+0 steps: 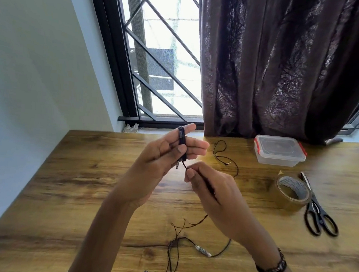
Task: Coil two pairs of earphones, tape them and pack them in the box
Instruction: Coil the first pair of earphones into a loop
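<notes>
My left hand (164,154) is raised over the wooden table (83,181), with black earphone cable (181,138) wound in several turns around its extended fingers; the thumb presses the turns and the jack plug hangs just below. My right hand (215,191) pinches the same cable just right of the plug. The loose remainder of the cable (175,244), with an inline remote and two earbuds, trails on the table below my hands. A second black earphone cable (226,159) lies behind my right hand. The clear plastic box (279,151) with red clips stands shut at the back right.
A roll of brown tape (291,193) lies right of my hands, with black scissors (317,210) beside it. A dark curtain (277,68) and a barred window (159,58) rise behind the table. A wall (29,57) runs along the left edge.
</notes>
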Motion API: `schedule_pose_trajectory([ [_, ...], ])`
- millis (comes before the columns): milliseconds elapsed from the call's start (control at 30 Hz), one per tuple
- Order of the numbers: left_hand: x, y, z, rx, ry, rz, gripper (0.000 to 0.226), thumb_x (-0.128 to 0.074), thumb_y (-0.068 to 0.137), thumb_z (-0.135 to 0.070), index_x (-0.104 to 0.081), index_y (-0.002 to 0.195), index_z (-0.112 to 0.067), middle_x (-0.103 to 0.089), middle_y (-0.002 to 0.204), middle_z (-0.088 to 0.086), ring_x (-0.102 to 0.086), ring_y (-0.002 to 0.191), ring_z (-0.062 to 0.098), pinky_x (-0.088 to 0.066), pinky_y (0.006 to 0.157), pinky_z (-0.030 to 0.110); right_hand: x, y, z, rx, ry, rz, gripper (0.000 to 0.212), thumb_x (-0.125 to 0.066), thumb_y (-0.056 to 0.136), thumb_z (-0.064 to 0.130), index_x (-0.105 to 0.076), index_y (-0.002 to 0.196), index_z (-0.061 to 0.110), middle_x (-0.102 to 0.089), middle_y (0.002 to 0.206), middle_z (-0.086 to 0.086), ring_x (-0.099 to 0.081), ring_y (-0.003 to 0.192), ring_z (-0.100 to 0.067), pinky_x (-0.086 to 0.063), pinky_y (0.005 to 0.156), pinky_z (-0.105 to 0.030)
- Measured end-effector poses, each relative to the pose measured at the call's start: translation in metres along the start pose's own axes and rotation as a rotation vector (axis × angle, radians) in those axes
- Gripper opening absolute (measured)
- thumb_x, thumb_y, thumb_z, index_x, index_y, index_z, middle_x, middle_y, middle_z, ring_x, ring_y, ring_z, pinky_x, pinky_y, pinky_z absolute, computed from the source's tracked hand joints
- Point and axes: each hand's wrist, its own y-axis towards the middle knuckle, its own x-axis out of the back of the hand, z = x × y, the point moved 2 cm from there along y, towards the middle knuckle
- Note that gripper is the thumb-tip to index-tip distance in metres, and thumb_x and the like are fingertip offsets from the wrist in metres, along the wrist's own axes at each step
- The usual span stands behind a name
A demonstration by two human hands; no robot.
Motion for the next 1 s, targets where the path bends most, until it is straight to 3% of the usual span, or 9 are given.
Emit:
schedule_pose_trajectory([
  [333,-0.007,-0.001,0.006,0.029,0.163,0.106,0.042,-0.033,0.099,0.003,-0.034,0.141,-0.006,-0.065,0.111,0.008,-0.063,0.104,0.009,-0.046,0.091,0.019,0.029,-0.001,0.017,-0.016,-0.047,0.015,0.017,-0.046,0.101,0.029,-0.054,0.089,0.02,-0.05,0.061,0.008,-0.045,0.05,-0.015,-0.034,0.046,-0.024],
  [467,-0.006,-0.004,0.007,0.063,0.153,0.166,0.034,-0.03,0.101,-0.003,-0.044,0.132,0.001,-0.064,0.106,0.009,-0.061,0.101,0.016,-0.048,0.091,0.025,0.049,0.008,0.026,0.025,-0.043,0.03,0.015,-0.048,0.101,0.021,-0.057,0.093,0.014,-0.054,0.067,0.019,-0.053,0.06,-0.003,-0.036,0.055,-0.01],
  [633,-0.009,-0.011,0.005,0.076,0.174,0.295,0.037,-0.028,0.1,-0.004,-0.044,0.131,0.006,-0.065,0.102,0.016,-0.065,0.094,0.018,-0.047,0.084,0.022,0.062,0.024,0.028,0.061,-0.138,0.035,0.016,-0.046,0.103,0.022,-0.057,0.095,0.013,-0.062,0.077,0.005,-0.059,0.071,-0.015,-0.045,0.062,-0.023],
  [833,-0.01,-0.014,-0.005,0.043,0.125,0.363,0.039,-0.031,0.098,-0.007,-0.045,0.133,0.004,-0.067,0.091,0.003,-0.064,0.084,0.013,-0.049,0.078,0.022,0.063,0.032,0.025,0.075,-0.075,0.033,0.017,-0.047,0.102,0.019,-0.057,0.094,0.009,-0.06,0.077,0.001,-0.056,0.07,-0.018,-0.045,0.062,-0.023],
  [1000,-0.01,-0.016,-0.01,0.0,0.072,0.385,0.037,-0.031,0.098,-0.007,-0.047,0.129,0.005,-0.065,0.083,-0.007,-0.06,0.075,0.01,-0.045,0.075,0.022,0.061,0.033,0.02,0.097,-0.047,0.005,0.015,-0.048,0.101,0.018,-0.056,0.092,0.01,-0.053,0.071,0.009,-0.049,0.062,-0.01,-0.037,0.058,-0.015],
])
